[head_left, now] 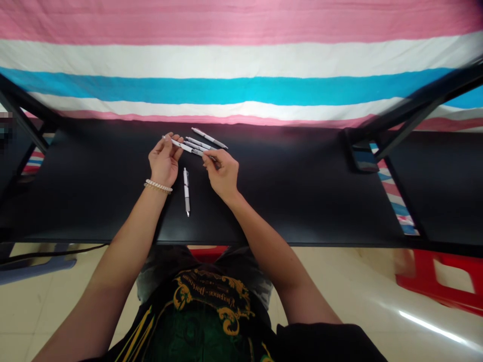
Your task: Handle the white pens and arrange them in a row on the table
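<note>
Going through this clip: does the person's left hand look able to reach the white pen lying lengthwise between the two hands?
Probably yes. The white pen lies on the black table just beside the left hand, with nothing between them, though those fingers hold another pen, which may have to be put down first.

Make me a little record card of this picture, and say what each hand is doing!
Surface: black table
Left hand: holds a white pen in its fingers
Right hand: fingertips at the pens' ends, exact pen hard to tell
Pen lying alone: white pen between the wrists
Pen beyond the hands: silver-tipped white pen
Left wrist: beaded bracelet
Behind the table: pink, white and blue striped cloth
</note>
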`<move>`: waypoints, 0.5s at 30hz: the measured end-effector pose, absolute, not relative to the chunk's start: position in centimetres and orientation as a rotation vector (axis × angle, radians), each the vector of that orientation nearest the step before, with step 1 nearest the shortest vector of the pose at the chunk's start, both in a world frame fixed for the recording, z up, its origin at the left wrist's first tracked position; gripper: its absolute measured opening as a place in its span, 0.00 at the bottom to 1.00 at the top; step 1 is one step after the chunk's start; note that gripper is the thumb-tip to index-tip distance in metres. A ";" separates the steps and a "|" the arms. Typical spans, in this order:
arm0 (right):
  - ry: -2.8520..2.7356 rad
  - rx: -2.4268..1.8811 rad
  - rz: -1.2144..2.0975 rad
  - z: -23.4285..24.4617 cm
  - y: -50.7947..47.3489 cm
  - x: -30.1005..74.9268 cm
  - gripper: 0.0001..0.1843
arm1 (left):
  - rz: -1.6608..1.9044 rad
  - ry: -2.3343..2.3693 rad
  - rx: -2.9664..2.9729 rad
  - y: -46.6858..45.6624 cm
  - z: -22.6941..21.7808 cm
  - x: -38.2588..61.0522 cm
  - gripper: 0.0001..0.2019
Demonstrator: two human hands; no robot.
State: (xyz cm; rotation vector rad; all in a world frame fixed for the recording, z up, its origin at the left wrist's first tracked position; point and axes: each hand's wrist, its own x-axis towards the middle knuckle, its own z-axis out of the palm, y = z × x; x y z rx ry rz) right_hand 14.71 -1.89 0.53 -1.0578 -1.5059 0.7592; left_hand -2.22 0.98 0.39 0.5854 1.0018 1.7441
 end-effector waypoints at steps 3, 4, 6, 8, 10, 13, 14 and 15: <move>-1.545 -1.053 0.692 0.9 -2.1 14.7 0.08 | 1.737 0.999 0.580 1.0 0.4 -2.1 0.06; -1.545 -1.049 0.670 1.0 -2.1 14.7 0.08 | 1.736 0.996 0.579 1.0 0.4 -2.1 0.06; -1.526 -1.040 0.635 1.1 -2.2 14.8 0.08 | 1.738 0.982 0.578 0.9 0.4 -2.1 0.06; -1.513 -1.040 0.630 1.0 -2.2 14.8 0.08 | 1.736 0.963 0.579 0.9 0.4 -2.1 0.06; -1.525 -1.043 0.675 0.9 -2.2 14.7 0.09 | 1.723 0.960 0.578 0.9 0.4 -2.2 0.05; -1.527 -1.031 0.777 0.7 -2.1 14.7 0.10 | 1.714 0.964 0.566 1.0 0.4 -2.3 0.05; -1.517 -1.020 0.802 0.7 -2.0 14.6 0.10 | 1.716 0.956 0.563 1.0 0.4 -2.4 0.05; -1.502 -1.008 0.818 0.8 -2.0 14.7 0.10 | 1.718 0.945 0.562 1.0 0.4 -2.4 0.05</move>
